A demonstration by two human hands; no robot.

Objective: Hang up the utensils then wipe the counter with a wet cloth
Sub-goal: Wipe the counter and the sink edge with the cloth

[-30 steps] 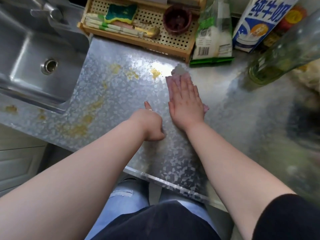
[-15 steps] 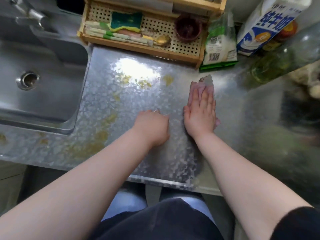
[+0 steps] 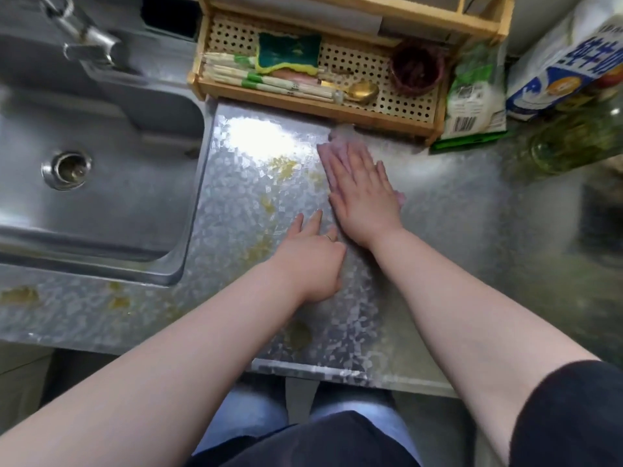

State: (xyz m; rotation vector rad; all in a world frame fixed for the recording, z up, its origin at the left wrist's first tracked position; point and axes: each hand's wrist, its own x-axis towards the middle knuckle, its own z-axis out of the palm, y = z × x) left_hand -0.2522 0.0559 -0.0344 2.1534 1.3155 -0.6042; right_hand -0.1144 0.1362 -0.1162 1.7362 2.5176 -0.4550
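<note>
My right hand [image 3: 362, 193] lies flat, fingers spread, pressing a pink cloth [image 3: 340, 136] onto the shiny patterned counter [image 3: 236, 210]. The cloth's far end sticks out past my fingertips, close to the wooden rack [image 3: 337, 107]. Beside it, my left hand [image 3: 313, 261] rests on the counter with two fingers stretched out, holding nothing. Yellow stains [image 3: 285, 165] mark the counter to the left of the cloth, and another stain [image 3: 298, 335] sits near the front edge. Chopsticks [image 3: 269, 80] and a gold spoon [image 3: 360, 91] lie in the rack.
A steel sink [image 3: 101, 183] with a faucet [image 3: 87, 38] fills the left side. The rack also holds a green sponge [image 3: 286, 52] and a dark bowl [image 3: 416, 67]. At the right stand a bag [image 3: 475, 99], a milk carton [image 3: 566, 62] and a glass bottle [image 3: 573, 143].
My right hand has slid the cloth away from me towards the rack. My left hand has uncurled from a loose fist, its fingers now stretched out on the counter.
</note>
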